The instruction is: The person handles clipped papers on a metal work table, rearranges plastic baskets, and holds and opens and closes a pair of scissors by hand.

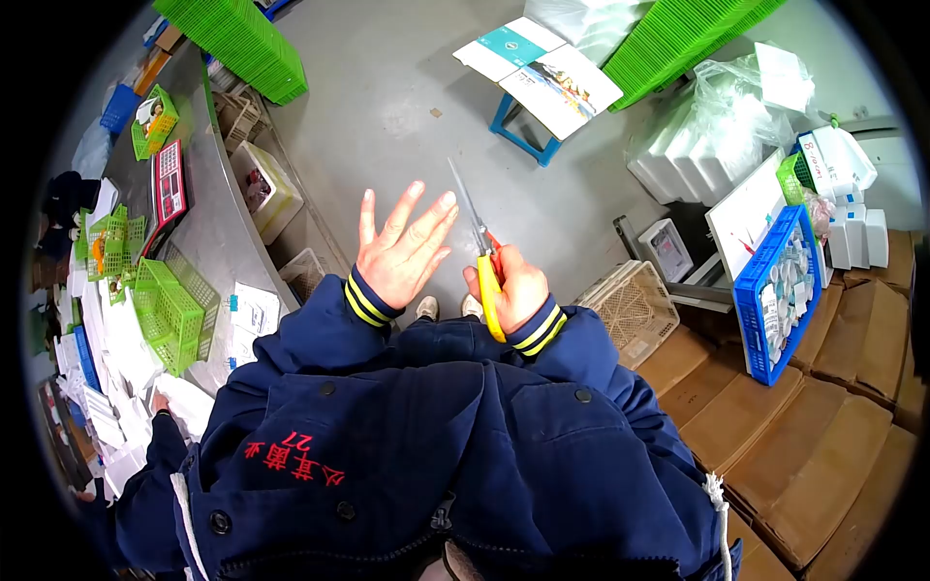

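Observation:
My right hand (pixel 515 290) is wrapped round the handles of a pair of scissors (pixel 489 295), yellow and red with long metal blades. The blades point away from me, up over the grey floor. To the left, my left hand (pixel 402 254) is raised with its fingers spread and nothing in it. The back of that hand faces the camera. A gap separates its fingertips from the scissors. Both wrists show dark blue cuffs with yellow stripes.
A metal counter (pixel 225 165) on the left bears a red scale (pixel 170 184) and green baskets (pixel 167 312). On the right, a blue crate (pixel 765 281) of small packs stands on cardboard boxes (pixel 809 455). Ahead is a blue stool (pixel 528 136) under printed cardboard. Another person's sleeve (pixel 153 484) shows lower left.

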{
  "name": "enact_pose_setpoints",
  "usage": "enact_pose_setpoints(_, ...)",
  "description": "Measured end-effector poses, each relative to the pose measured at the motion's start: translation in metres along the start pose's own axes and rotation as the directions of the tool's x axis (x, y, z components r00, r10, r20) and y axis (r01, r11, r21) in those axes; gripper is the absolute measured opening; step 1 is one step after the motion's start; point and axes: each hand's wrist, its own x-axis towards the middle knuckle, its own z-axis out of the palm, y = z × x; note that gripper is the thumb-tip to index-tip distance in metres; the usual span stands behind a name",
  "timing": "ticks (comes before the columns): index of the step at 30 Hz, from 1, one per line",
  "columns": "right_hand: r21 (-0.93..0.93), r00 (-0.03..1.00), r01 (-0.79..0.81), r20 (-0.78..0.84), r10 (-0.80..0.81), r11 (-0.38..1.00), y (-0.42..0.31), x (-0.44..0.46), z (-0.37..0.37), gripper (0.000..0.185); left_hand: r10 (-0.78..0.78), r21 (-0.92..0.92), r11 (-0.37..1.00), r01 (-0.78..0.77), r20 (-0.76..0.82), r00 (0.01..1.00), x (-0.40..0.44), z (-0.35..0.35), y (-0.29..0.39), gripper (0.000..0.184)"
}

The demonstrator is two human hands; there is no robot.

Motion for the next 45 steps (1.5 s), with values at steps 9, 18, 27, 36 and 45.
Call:
enact_pose_setpoints(9, 0.131, 0.993, 0.109, -0.062, -0.102, 0.985, -0.007, 0.002, -0.014, 0.051, 0.063, 0.003, 0.998, -0.063, -0.031, 0.998, -0.002, 0.0, -0.003, 0.038)
enact_pose_setpoints(18, 0.033, 0.982, 0.175, -0.073, -0.173, 0.984, -0.005, 0.002, -0.018, 0.049, 0.105, 0.053, 0.993, -0.103, -0.036, 0.994, -0.003, -0.002, -0.006, 0.037)
enact_pose_setpoints(27, 0.077, 0.995, 0.088, 0.029, -0.09, 0.993, -0.009, -0.002, -0.021, 0.05, 0.142, 0.098, 0.985, -0.139, -0.023, 0.99, -0.004, -0.002, -0.012, 0.039)
enact_pose_setpoints(36, 0.112, 0.992, 0.074, 0.096, -0.085, 0.991, -0.008, -0.005, -0.021, 0.051, 0.164, 0.099, 0.982, -0.16, -0.035, 0.986, -0.005, 0.0, -0.015, 0.037)
enact_pose_setpoints(45, 0.06, 0.994, 0.074, 0.073, -0.079, 0.995, -0.004, -0.007, -0.016, 0.043, 0.164, 0.09, 0.983, -0.161, -0.031, 0.986, -0.005, -0.002, -0.016, 0.041)
